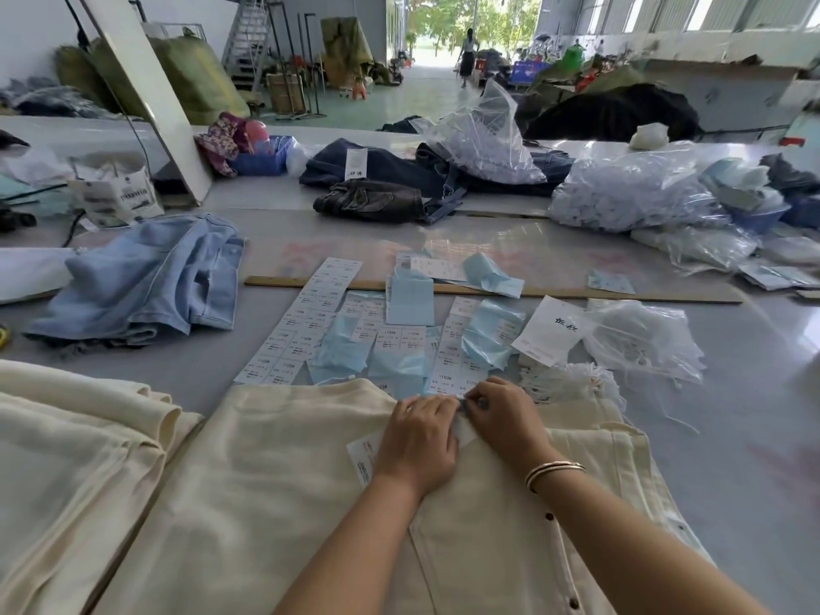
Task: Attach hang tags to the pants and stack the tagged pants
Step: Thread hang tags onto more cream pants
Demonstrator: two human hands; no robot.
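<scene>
Pants (275,472), cream, flat, lightly creased

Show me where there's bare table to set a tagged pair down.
Bare grey table lies right of the string bundle, below the wooden ruler. A narrower strip runs between the blue jeans and cream stack. The label sheets ahead of both hands are crowded.

hang tag (361,459) half hidden under left hand (419,441)
</scene>
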